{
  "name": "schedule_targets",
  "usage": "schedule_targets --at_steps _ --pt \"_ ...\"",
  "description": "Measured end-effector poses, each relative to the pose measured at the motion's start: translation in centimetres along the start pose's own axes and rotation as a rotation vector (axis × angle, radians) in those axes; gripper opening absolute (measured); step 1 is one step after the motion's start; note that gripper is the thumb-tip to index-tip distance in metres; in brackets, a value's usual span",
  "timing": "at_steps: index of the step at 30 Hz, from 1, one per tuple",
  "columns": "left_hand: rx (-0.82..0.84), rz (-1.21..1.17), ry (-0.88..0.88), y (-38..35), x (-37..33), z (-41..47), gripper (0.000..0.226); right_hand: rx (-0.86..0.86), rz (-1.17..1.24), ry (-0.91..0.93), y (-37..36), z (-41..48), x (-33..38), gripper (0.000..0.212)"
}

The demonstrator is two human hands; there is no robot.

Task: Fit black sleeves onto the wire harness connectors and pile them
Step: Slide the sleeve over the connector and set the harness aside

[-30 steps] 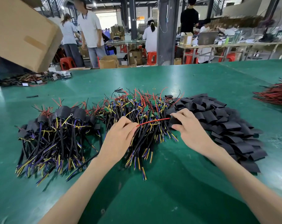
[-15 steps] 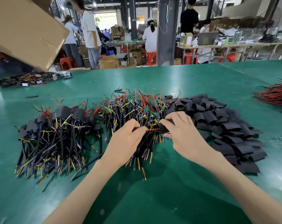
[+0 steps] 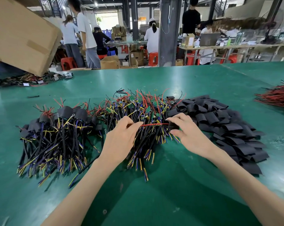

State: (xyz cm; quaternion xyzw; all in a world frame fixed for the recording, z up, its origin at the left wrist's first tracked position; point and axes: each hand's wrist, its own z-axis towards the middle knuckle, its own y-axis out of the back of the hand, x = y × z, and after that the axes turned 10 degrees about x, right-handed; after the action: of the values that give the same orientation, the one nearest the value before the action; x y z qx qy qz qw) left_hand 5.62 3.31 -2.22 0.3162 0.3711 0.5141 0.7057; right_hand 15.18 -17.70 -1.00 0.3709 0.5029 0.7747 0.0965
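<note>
A heap of bare wire harnesses [image 3: 143, 110] with green boards lies mid-table. To its left sits a pile of sleeved harnesses [image 3: 56, 129]; to its right a pile of flat black sleeves [image 3: 222, 121]. My left hand [image 3: 120, 139] pinches one harness by its red wire [image 3: 154, 124], which stretches toward my right hand [image 3: 187, 132]. My right hand holds a black sleeve [image 3: 170, 124] at the wire's end. The harness's own board is hidden under my left fingers.
A green table [image 3: 154, 185] carries everything. A bundle of red wires [image 3: 276, 97] lies at the right edge. A tilted cardboard box [image 3: 22, 35] hangs over more harnesses [image 3: 24, 79] far left. People work at benches behind.
My hands closed together half a second ago, then drew apart again, so the red wire shows stretched between them. The cardboard box at far left has tilted a little.
</note>
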Motion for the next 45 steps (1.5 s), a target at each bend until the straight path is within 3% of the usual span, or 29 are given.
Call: schedule_targets --at_steps 15,20,25,28,34,36,39,45 --pt "-0.043 0.100 0.009 0.7 0.0 0.1 0.030 0.017 0.090 0.019 1.0 -0.3 -0.1 0.040" --pt "-0.036 0.146 -0.075 0.3 -0.1 0.1 0.037 -0.003 -0.127 0.052 0.5 -0.4 0.3 0.039" --pt "0.075 -0.084 -0.108 -0.9 -1.8 0.0 0.037 -0.065 -0.542 0.150 -1.1 -0.9 2.2 0.041" --pt "0.139 -0.344 -0.114 -1.0 -2.5 -0.3 0.052 0.017 -0.556 0.223 -2.6 -0.9 3.5 0.042" --pt "0.189 -0.487 -0.112 -0.5 -2.4 -0.6 0.075 0.134 -0.488 0.185 -4.1 -1.1 3.5 0.060" --pt "0.200 -0.445 -0.110 -0.3 -2.5 -0.6 0.072 0.159 -0.502 0.175 -4.3 -1.1 3.0 0.059" --pt "0.105 -0.170 -0.112 0.1 -2.1 -0.4 0.065 0.164 -0.452 0.138 -4.1 -0.9 2.1 0.050" --pt "0.135 0.118 0.091 0.2 -0.1 0.0 0.041 0.085 -0.438 0.094 -2.0 -0.3 0.2 0.040"
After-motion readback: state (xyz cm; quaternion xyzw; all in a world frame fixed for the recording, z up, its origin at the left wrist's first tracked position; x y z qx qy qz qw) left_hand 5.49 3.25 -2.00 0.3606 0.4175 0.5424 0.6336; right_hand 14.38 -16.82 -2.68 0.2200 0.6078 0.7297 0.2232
